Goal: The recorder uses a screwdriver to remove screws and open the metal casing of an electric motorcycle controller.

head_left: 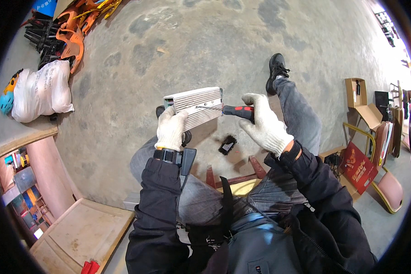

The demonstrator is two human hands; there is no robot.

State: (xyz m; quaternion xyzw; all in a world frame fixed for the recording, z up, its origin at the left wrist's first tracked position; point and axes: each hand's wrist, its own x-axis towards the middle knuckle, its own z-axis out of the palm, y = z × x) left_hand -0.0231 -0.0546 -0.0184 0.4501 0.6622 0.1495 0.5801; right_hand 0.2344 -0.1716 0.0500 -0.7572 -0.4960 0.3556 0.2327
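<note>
My left hand (171, 129), in a white knit glove, grips the left end of a silver ribbed metal casing (201, 98). The casing is tilted a little, and green shows at its left end. My gloved right hand (266, 123) holds a screwdriver (238, 111) with a black and red handle by its butt end, the fingers partly spread. Its thin shaft points left and lies across the casing's ribbed face; whether the tip sits in a screw is too small to tell. Below the casing, a small black part (227, 144) rests on the concrete floor between my legs.
A wooden stool edge (235, 181) shows between my thighs. To the left are a white plastic sack (43, 91), orange plastic parts (73, 43) and a wooden board (82, 233). On the right stand an open cardboard box (356, 93), a red bag (355, 168) and a folding chair (389, 189).
</note>
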